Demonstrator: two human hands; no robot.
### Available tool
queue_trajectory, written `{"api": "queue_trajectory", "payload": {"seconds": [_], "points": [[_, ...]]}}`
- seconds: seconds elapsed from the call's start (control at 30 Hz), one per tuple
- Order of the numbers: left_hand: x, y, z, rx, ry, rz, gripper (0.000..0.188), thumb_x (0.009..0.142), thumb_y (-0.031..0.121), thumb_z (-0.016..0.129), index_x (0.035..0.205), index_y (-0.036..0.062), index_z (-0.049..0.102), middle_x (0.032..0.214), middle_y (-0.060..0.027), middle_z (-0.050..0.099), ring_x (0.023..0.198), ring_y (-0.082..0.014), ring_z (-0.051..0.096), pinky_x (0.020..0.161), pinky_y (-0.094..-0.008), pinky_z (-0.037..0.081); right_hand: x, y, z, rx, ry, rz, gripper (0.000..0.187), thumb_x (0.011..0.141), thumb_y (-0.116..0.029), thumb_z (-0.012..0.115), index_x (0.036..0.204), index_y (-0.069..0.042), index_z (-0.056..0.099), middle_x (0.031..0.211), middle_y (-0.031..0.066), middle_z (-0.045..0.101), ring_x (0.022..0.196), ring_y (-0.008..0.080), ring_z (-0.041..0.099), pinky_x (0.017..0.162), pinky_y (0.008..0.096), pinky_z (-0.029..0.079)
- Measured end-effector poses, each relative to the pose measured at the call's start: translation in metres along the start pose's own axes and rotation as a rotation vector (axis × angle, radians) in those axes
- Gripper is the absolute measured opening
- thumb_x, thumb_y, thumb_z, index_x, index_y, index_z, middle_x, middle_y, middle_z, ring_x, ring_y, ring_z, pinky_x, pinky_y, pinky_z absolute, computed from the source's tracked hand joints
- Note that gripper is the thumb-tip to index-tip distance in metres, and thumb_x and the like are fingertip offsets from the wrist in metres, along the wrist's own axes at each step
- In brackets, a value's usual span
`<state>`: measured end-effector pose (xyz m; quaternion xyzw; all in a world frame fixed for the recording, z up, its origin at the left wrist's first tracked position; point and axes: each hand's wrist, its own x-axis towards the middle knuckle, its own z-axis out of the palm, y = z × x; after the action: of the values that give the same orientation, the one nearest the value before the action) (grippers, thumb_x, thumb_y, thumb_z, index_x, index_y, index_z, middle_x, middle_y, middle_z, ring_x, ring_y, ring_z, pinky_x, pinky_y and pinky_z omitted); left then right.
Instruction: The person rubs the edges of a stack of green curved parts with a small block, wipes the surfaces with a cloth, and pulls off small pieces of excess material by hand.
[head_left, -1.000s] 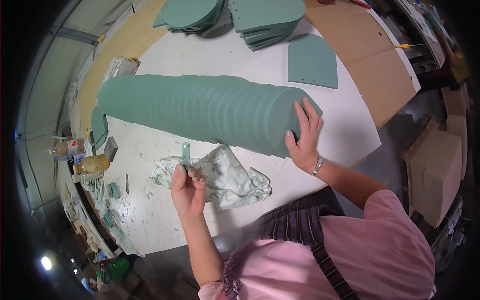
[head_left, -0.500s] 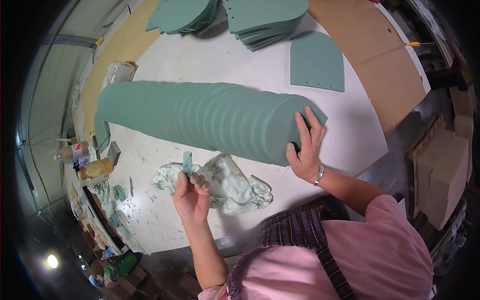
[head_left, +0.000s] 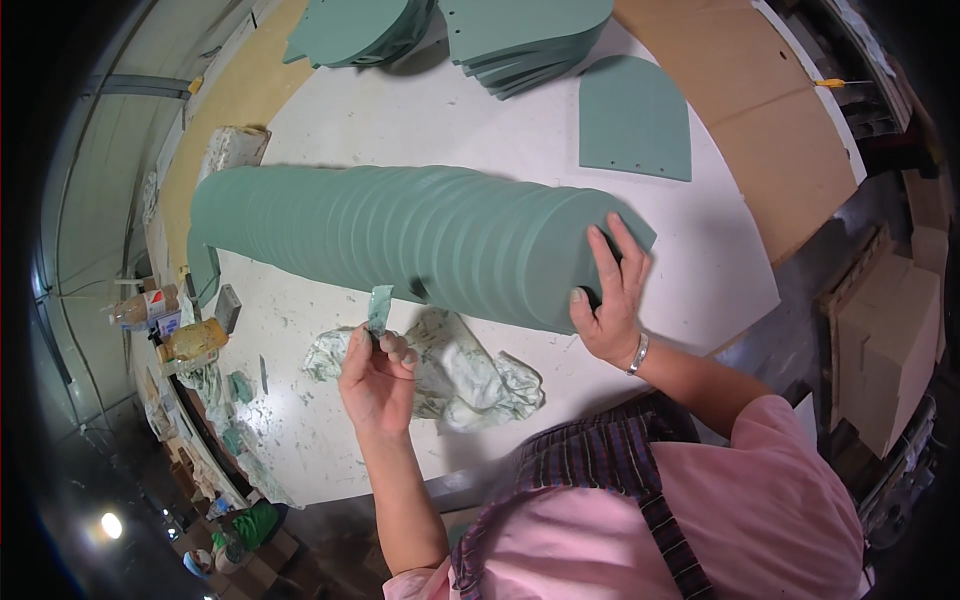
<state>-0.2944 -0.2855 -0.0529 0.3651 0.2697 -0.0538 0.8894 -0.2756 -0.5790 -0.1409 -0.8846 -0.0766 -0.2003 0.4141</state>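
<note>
Green panel row [head_left: 380, 220], one, lying across the desk [head_left: 325, 445]. Right hand [head_left: 612, 310]: fingers spread against the row's right end. Left hand [head_left: 378, 385], near side of the row: pinching a thin green-smeared strip [head_left: 379, 308]. Change I note remotely: strip tilted and raised, now overlapping the row's near edge on my feed, seemingly within working reach; contact, I cannot tell.

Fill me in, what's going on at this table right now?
A person in a pink top is working with both bare hands. The right hand lies spread on the right end of a long row of overlapping green round-edged panels. The left hand holds up a small, narrow green-smeared strip. By that hand, a crumpled white green-stained cloth lies on the table. Beyond the row, a single green arch-shaped panel lies flat.
</note>
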Motion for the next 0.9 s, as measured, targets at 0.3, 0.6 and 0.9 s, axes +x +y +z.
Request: {"api": "queue_trajectory", "payload": {"seconds": [0.3, 0.6, 0.9], "points": [[-0.001, 0.005, -0.015, -0.054, 0.035, -0.015, 0.015, 0.097, 0.017, 0.055, 0.104, 0.0067, 0.064, 0.086, -0.0064, 0.067, 0.077, -0.0182, 0.057, 0.071, -0.0352, 0.045, 0.031, 0.002, -0.036, 0.147, -0.079, 0.08, 0.062, 0.071, -0.005, 0.067, 0.132, -0.002, 0.055, 0.137, 0.0191, 0.05, 0.124, 0.037, 0.047, 0.105, 0.0445, 0.037], [0.0, 0.011, -0.026, -0.128, 0.076, -0.004, 0.016, 0.096, 0.017, 0.057, 0.105, 0.0084, 0.066, 0.086, -0.0072, 0.069, 0.078, -0.0185, 0.059, 0.07, -0.0363, 0.046, 0.082, -0.009, -0.024, 0.265, -0.136, 0.068, 0.052, 0.075, -0.005, 0.065, 0.126, 0.0, 0.057, 0.13, 0.0169, 0.055, 0.118, 0.0347, 0.052, 0.104, 0.0425, 0.04], [-0.008, 0.019, -0.05, -0.186, 0.098, 0.02, 0.018, 0.097, 0.018, 0.055, 0.107, 0.0068, 0.066, 0.086, -0.0085, 0.069, 0.078, -0.0209, 0.058, 0.071, -0.0375, 0.046, 0.084, -0.007, -0.006, 0.144, -0.142, -0.03, 0.044, 0.078, -0.013, 0.065, 0.121, -0.001, 0.059, 0.117, 0.0144, 0.061, 0.105, 0.034, 0.055, 0.095, 0.044, 0.041]]}}
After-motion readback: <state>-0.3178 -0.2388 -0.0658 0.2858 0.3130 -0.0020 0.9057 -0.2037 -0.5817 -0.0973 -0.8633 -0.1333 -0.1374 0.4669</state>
